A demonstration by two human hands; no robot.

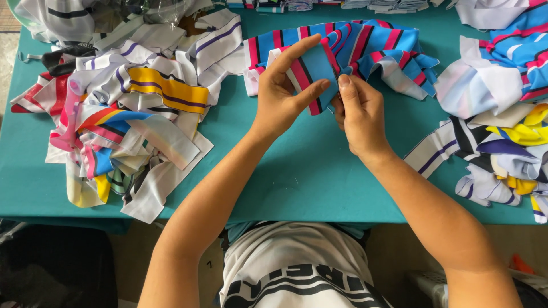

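Left hand (pixel 279 94) and right hand (pixel 358 111) are pinching, fingers closed, a blue-pink striped band (pixel 315 68) above the teal worktop (pixel 297 171), at 12 o'clock. Risk: the folded edge slipping, since the grip is light.

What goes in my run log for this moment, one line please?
left hand: holds blue striped strip | right hand: pinches strip edge | table: teal | fabric piles: left, right
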